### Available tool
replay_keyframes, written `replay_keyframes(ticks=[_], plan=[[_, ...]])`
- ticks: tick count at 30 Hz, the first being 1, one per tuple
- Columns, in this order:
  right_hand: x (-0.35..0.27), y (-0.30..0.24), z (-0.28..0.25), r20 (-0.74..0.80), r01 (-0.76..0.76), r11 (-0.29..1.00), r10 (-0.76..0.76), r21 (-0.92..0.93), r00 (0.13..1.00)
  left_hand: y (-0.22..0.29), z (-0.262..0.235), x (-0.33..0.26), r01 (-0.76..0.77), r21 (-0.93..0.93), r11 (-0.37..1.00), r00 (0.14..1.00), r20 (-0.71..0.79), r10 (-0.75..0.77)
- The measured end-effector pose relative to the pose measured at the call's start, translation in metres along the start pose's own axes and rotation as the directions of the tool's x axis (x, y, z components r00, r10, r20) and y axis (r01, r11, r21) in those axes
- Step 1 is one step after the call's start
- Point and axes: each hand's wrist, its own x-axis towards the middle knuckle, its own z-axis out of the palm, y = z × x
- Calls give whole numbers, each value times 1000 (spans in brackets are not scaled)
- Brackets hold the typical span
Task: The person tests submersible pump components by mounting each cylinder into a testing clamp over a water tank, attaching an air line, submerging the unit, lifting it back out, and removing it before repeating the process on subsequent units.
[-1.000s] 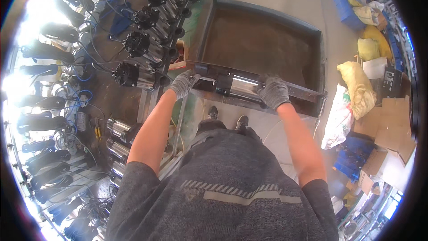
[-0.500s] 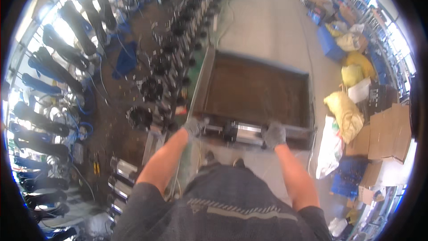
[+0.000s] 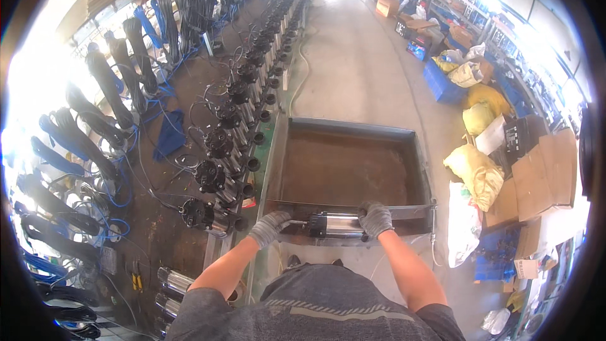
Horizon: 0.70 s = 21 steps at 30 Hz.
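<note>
A silver metal cylinder with a black end (image 3: 339,225), looking like a pump motor, lies sideways across the near rim of a shallow metal tank. My right hand (image 3: 376,219), in a grey glove, is closed around its right end. On the left, my gloved left hand (image 3: 271,227) is closed on a thin metal rod (image 3: 297,221) at the black end; whether the rod is the motor's shaft or a separate tool I cannot make out. Brown, murky contents (image 3: 347,167) fill the tank, whose grey rim (image 3: 353,125) stands just beyond my hands.
Left of the tank, a long row of similar motors (image 3: 218,145) stands on a dark bench (image 3: 158,183) with coiled black cables (image 3: 104,85) behind. More silver cylinders (image 3: 173,279) lie near my left elbow. At right are yellow sacks (image 3: 476,173), cardboard boxes (image 3: 546,167) and a blue crate (image 3: 445,82).
The view has tilted up, so the tank and hands appear lower. Both hands stay at the two ends of the cylinder, and the picture is sharper now.
</note>
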Motion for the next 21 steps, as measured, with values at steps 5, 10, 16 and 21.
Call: replay_keyframes(ticks=[5, 10, 16, 21], plan=[[3, 6, 6, 5, 14, 1000, -14, -16, 1000, 9, 0, 30, 722, -608, 329, 626, 373, -685], [4, 11, 9, 30, 35, 999, -35, -1, 999, 17, -6, 40, 806, -371, 461, 586, 397, -707], [4, 8, 5, 21, 42, 999, -42, 9, 999, 16, -21, 5, -120, 189, 975, 993, 24, 118], [3, 7, 3, -5, 65, 998, -64, 2, 998, 16, -22, 9, 260, -563, 785, 965, 124, -230]])
